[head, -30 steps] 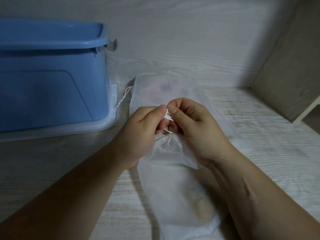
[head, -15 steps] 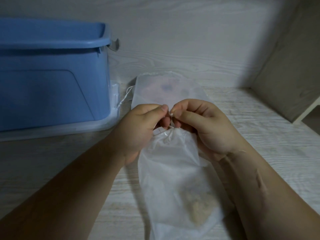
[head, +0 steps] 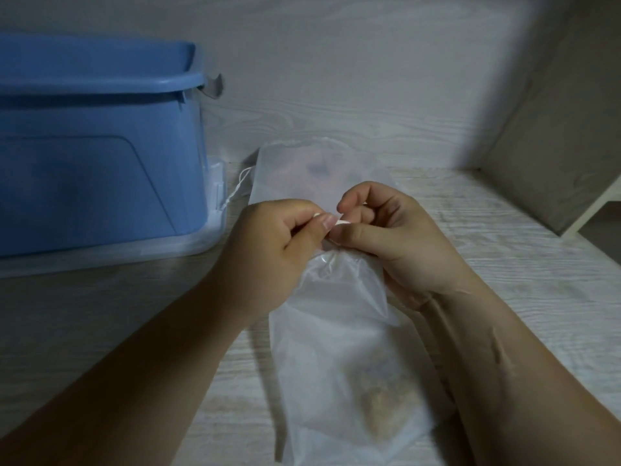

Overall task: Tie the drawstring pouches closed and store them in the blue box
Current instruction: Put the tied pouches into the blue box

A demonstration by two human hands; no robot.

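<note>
Head view, single entry.

- **Item in hand:** translucent drawstring pouch (head: 336,331). It lies on the pale wood surface (head: 504,264) with its neck gathered directly beneath the fingertips (head: 325,222). The body trails back between the wrists, and a tan lump of contents sits at the end farthest from the fingers.
- **Left hand** (head: 275,250)**:** thumb and forefinger pinch the white drawstring (head: 341,223).
- **Right hand** (head: 396,243)**:** thumb and curled fingers pinch the same cord just beside the left pinch.
- **Knot:** probably part-formed. The cord is mostly hidden between the fingers, so this is uncertain.
- **Second pouch** (head: 302,173)**:** flat, just beyond the knuckles.
- **Blue box** (head: 100,163)**:** beyond and outward of the left knuckles, well apart from the pinch.

Handling notes for the step in hand:
- Bunch the neck tight under the pinch before pulling.
- Draw the two ends apart evenly so the knot seats against the gather, not up the cord.
- Leave the pouch body resting on the surface while tightening, as the weight of the contents may drag the neck open.
</note>
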